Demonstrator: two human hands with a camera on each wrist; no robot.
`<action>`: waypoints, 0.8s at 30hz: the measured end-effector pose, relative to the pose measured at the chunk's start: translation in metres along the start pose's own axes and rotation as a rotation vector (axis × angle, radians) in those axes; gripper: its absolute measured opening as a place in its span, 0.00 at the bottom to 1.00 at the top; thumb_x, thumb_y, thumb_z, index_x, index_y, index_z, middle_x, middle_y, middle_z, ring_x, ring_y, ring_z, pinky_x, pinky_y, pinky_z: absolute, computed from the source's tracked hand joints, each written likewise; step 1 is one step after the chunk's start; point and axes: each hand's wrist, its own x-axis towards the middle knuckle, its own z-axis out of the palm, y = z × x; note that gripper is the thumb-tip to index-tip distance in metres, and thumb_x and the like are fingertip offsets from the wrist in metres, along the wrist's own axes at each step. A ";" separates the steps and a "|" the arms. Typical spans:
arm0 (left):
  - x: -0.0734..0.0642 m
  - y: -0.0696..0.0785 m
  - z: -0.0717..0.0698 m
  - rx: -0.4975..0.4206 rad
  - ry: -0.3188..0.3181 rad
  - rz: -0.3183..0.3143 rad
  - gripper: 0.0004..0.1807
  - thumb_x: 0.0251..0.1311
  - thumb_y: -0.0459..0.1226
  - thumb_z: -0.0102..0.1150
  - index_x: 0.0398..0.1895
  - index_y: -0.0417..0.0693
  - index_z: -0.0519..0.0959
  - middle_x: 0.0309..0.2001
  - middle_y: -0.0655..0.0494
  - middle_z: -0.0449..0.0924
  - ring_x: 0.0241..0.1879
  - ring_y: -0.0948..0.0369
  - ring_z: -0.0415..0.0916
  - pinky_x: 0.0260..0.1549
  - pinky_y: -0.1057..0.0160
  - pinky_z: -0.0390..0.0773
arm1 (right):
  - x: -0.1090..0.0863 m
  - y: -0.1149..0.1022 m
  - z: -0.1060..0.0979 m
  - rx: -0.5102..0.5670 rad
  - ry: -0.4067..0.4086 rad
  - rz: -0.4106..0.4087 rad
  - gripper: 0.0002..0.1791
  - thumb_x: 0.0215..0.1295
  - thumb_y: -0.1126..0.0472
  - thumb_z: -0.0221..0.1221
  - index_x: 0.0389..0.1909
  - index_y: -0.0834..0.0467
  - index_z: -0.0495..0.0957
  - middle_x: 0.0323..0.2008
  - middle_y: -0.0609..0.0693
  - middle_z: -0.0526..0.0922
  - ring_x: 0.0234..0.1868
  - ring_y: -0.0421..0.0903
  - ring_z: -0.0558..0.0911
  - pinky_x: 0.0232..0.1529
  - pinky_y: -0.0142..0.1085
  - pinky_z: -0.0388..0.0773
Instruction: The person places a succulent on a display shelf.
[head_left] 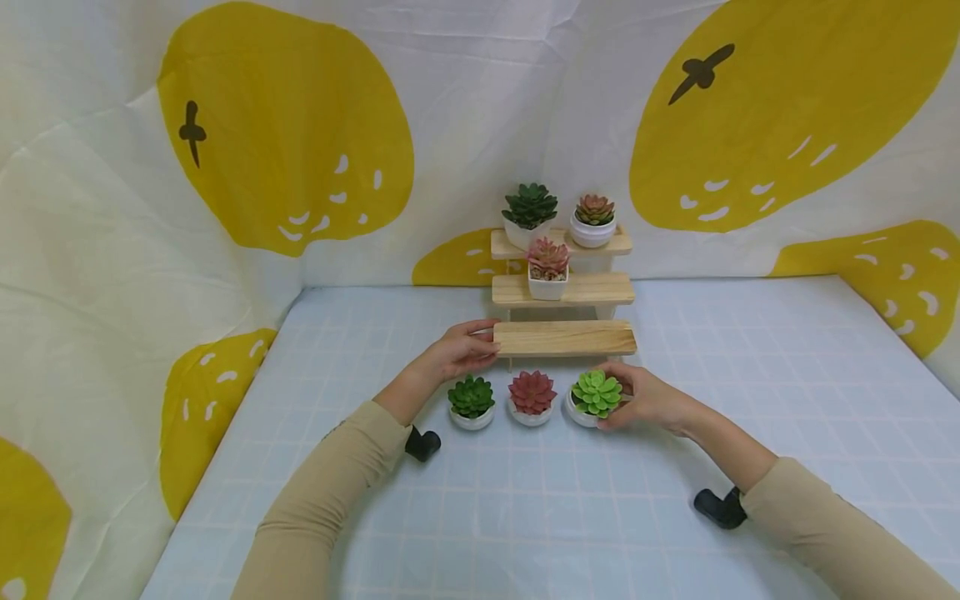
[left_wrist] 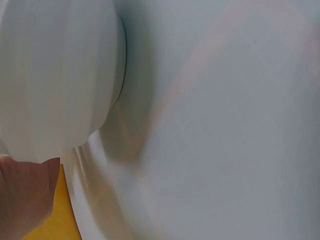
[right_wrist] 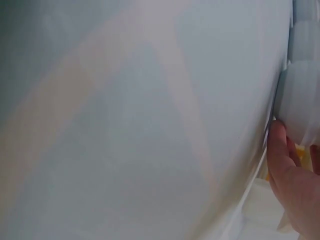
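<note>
My left hand (head_left: 460, 348) grips the left end of the lowest step of a three-tier wooden plant stand (head_left: 565, 339). With thumb and fingers, my right hand (head_left: 651, 400) holds the round white pot of a bright green succulent (head_left: 597, 393), on the right of a row before the stand. Beside it are a red succulent (head_left: 532, 393) and, at the left, a dark green succulent (head_left: 471, 397), both in white pots. In the right wrist view, fingertips touch the held pot (right_wrist: 302, 100). A white pot (left_wrist: 55, 75) fills the left wrist view's upper left and hides part of the hand.
On the top step stand a dark green succulent (head_left: 529, 208) and an orange-green succulent (head_left: 594, 218); the middle step bears a pink succulent (head_left: 548, 268). A pale blue checked cloth (head_left: 525, 517) covers the table, and a white fabric with yellow shapes (head_left: 480, 108) hangs behind.
</note>
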 end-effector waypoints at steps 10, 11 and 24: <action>0.001 0.001 0.000 0.007 0.010 -0.013 0.30 0.59 0.21 0.51 0.66 0.45 0.65 0.62 0.44 0.66 0.35 0.61 0.74 0.29 0.69 0.79 | 0.001 -0.001 0.001 0.003 0.004 0.024 0.39 0.43 0.68 0.72 0.58 0.67 0.65 0.48 0.57 0.73 0.49 0.48 0.74 0.46 0.32 0.74; 0.001 0.001 0.000 0.007 0.011 -0.013 0.30 0.59 0.21 0.51 0.66 0.45 0.65 0.62 0.44 0.66 0.35 0.61 0.74 0.29 0.69 0.79 | 0.001 -0.001 0.001 0.004 0.004 0.025 0.39 0.43 0.68 0.72 0.58 0.67 0.65 0.49 0.58 0.73 0.49 0.47 0.74 0.47 0.32 0.74; 0.001 0.001 0.001 0.012 0.016 -0.011 0.31 0.59 0.20 0.51 0.66 0.45 0.65 0.62 0.44 0.66 0.36 0.61 0.73 0.28 0.70 0.78 | 0.001 -0.007 0.000 0.029 -0.002 0.035 0.40 0.44 0.68 0.72 0.59 0.68 0.63 0.52 0.59 0.73 0.51 0.47 0.74 0.48 0.32 0.73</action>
